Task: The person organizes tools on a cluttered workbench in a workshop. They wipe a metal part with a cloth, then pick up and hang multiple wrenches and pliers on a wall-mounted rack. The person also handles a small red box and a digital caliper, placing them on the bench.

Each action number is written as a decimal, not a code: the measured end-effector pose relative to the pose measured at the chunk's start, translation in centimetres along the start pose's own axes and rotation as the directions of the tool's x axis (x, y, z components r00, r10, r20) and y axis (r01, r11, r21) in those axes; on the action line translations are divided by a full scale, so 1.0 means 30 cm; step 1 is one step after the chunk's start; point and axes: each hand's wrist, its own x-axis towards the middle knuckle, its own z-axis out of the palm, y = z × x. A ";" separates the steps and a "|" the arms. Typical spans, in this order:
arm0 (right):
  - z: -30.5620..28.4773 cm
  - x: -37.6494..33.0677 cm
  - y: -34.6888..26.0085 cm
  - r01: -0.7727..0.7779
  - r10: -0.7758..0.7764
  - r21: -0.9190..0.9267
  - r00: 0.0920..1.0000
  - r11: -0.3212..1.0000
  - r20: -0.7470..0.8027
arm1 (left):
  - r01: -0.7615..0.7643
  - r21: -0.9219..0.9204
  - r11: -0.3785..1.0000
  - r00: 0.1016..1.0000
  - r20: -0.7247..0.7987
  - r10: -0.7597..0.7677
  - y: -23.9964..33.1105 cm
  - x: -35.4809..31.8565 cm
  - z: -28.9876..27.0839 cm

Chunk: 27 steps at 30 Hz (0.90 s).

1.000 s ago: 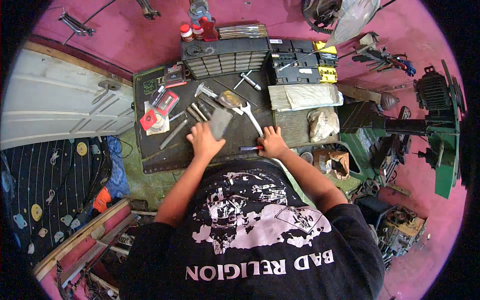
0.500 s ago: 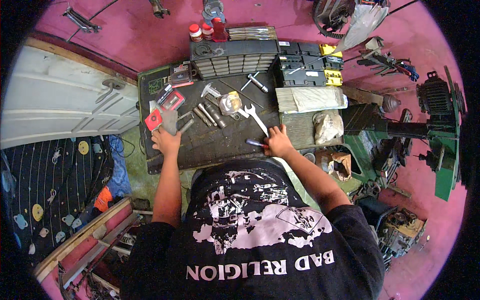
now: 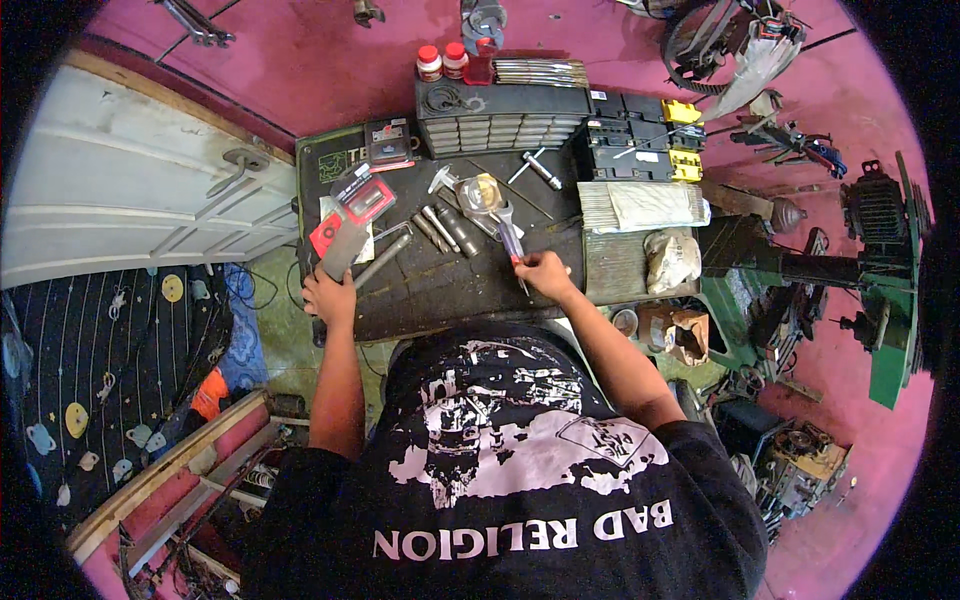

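My right hand (image 3: 543,274) is closed on a screwdriver with a clear purple and red handle (image 3: 511,243). An open-end wrench (image 3: 506,214) lies along the screwdriver; its lower part is hidden, so whether the hand grips it too is unclear. At the bench's left side, my left hand (image 3: 329,297) closes round the lower end of a flat grey plate-like piece (image 3: 345,250). Beside that piece are a red card (image 3: 324,235) and a red blister pack (image 3: 369,201). Between my hands lie a grey rod (image 3: 383,262), several drill bits (image 3: 431,231), a caliper (image 3: 442,180) and a round clear package (image 3: 478,194).
At the back of the dark bench (image 3: 430,300) stands a small-drawer cabinet (image 3: 505,132) with bottles on top. Black and yellow cases (image 3: 640,140), bundled rods (image 3: 625,207) and a plastic bag (image 3: 672,262) line the right. A T-handle tool (image 3: 543,170) lies farther back. Left is a white door (image 3: 150,170).
My right hand has turned the screwdriver from lying sideways to pointing away from me, along the wrench. My left hand stays at the grey piece. The whole view has shifted slightly.
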 end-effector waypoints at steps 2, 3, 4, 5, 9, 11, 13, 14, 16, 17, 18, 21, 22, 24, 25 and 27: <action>0.051 0.028 -0.063 0.001 -0.006 -0.094 0.998 0.996 -0.060 | 0.011 0.005 1.000 1.000 0.005 -0.011 -0.002 0.006 0.009; 0.076 0.041 -0.101 0.001 -0.013 -0.141 0.996 0.990 -0.089 | 0.033 -0.013 0.999 0.999 -0.004 -0.034 -0.009 0.013 0.014; 0.094 0.056 -0.139 -0.032 0.018 -0.147 0.996 0.989 -0.092 | 0.056 -0.030 0.998 0.998 -0.013 -0.057 -0.015 0.021 0.018; 0.113 0.074 -0.161 -0.026 0.008 -0.156 0.993 0.987 -0.120 | 0.078 -0.050 0.996 0.997 -0.020 -0.079 -0.017 0.030 0.019; 0.184 0.130 -0.225 0.035 -0.107 -0.275 0.962 0.961 -0.251 | 0.081 0.008 0.997 0.986 0.146 -0.081 -0.027 0.073 -0.051; 0.223 0.159 -0.247 0.043 -0.183 -0.380 0.923 0.924 -0.340 | 0.080 -0.072 0.994 0.980 0.190 -0.065 -0.044 0.093 -0.026; 0.242 0.173 -0.259 0.087 -0.260 -0.433 0.896 0.897 -0.360 | 0.072 -0.128 0.989 0.980 0.195 -0.047 -0.067 0.092 0.023; 0.245 0.172 -0.270 0.089 -0.273 -0.443 0.888 0.892 -0.370 | 0.054 -0.142 0.988 0.983 0.181 -0.028 -0.069 0.084 0.061; 0.248 0.198 -0.272 0.009 -0.209 -0.509 0.918 0.861 -0.338 | 0.108 -0.241 0.964 0.968 0.247 -0.046 -0.035 0.062 0.056; 0.251 0.194 -0.280 0.006 -0.221 -0.519 0.909 0.855 -0.353 | 0.148 -0.256 0.955 0.964 0.252 -0.082 -0.043 0.070 0.095; 0.252 0.184 -0.298 0.007 -0.235 -0.529 0.901 0.848 -0.365 | 0.191 -0.270 0.944 0.959 0.256 -0.121 -0.060 0.081 0.171; 0.248 0.130 -0.384 -0.029 -0.202 -0.541 0.910 0.841 -0.362 | 0.370 -0.443 0.816 0.910 0.350 -0.222 -0.053 0.109 0.243; 0.285 0.114 -0.392 -0.034 -0.258 -0.558 0.863 0.829 -0.434 | 0.418 -0.582 0.698 0.895 0.396 -0.206 -0.053 0.119 0.253; 0.342 0.086 -0.438 -0.051 -0.305 -0.587 0.816 0.808 -0.491 | 0.545 -0.691 0.475 0.836 0.494 -0.239 0.013 0.121 0.182; 0.383 0.093 -0.443 0.037 -0.413 -0.621 0.777 0.783 -0.475 | 0.546 -0.720 0.428 0.837 0.491 -0.242 0.021 0.142 0.207; 0.448 0.089 -0.507 0.264 -0.592 -0.654 0.726 0.709 -0.349 | 0.542 -0.770 0.336 0.840 0.481 -0.253 0.016 0.193 0.338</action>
